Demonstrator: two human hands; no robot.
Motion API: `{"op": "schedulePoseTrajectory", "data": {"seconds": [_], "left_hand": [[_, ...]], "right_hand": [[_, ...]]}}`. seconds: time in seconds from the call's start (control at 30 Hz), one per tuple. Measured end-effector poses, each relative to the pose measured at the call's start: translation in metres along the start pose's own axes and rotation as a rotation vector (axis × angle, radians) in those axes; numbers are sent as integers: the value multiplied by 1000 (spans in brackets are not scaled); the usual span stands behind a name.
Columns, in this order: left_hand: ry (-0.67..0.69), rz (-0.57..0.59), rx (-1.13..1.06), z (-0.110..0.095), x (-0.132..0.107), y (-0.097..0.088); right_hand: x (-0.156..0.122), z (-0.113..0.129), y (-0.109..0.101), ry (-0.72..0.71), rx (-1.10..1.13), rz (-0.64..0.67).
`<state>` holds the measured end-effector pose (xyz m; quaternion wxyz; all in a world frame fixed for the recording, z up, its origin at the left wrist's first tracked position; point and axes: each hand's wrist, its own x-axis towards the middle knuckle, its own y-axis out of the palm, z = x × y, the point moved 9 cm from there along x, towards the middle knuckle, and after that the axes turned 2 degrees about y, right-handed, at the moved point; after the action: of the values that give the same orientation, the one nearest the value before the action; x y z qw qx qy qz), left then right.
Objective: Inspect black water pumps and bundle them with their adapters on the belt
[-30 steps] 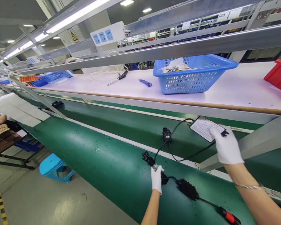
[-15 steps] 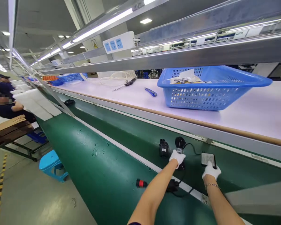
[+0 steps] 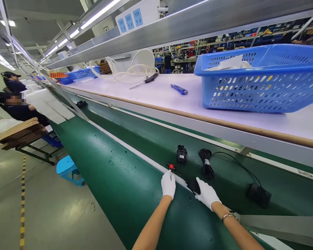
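Both my hands wear white gloves and rest on the green conveyor belt (image 3: 125,180). My left hand (image 3: 168,184) lies flat with its fingers stretched out, fingertips just short of a small red connector (image 3: 170,166). My right hand (image 3: 207,195) is closed around a dark black part (image 3: 193,185) at the white strip between the belts. Beyond my hands, on the far belt, stand a small black pump-like unit (image 3: 181,155) and a bundled black cable (image 3: 206,163). The cable's thin lead runs to a black adapter (image 3: 259,195) at the right.
A white bench (image 3: 156,92) behind the belts carries a blue basket (image 3: 261,86), a blue knife (image 3: 179,89), a screwdriver (image 3: 146,80) and coiled white tubing (image 3: 135,71). Metal rails and a socket strip (image 3: 131,17) hang overhead. Seated people (image 3: 18,107) and a blue stool (image 3: 67,170) are at the left.
The view has dropped lower and closer to the belt. Both hands came back from the bundled cable and adapter, which now lie alone on the far belt, to the strip between the belts.
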<state>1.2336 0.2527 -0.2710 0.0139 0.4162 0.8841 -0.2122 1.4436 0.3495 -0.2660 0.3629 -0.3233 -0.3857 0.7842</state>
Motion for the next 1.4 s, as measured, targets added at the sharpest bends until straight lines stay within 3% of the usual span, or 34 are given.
{"op": "schedulePoseTrajectory", "data": {"seconds": [0.1,0.17,0.27,0.37,0.47,0.63,0.83,1.4], "left_hand": [[-87,-19,-89,21,-8,-21],[-125,29,-195,18,-13,-14],[-171,223,-423,-8,-21,23],[-177,422,-667,-49,-30,63],[-135,466,-844,-79,-32,78],[-81,499,-1012,-90,-25,79],[-58,554,-1091,-87,-18,76],[-81,543,-1088,-80,7,59]], "right_hand": [[5,14,-17,-53,-39,0],[10,26,-41,-114,-32,-30],[16,43,-75,-202,-9,-81],[18,53,-89,-273,32,-85],[19,49,-92,-302,111,-73],[31,25,-96,-140,419,25],[47,33,-107,-193,426,-26],[65,53,-98,-242,465,-29]]}}
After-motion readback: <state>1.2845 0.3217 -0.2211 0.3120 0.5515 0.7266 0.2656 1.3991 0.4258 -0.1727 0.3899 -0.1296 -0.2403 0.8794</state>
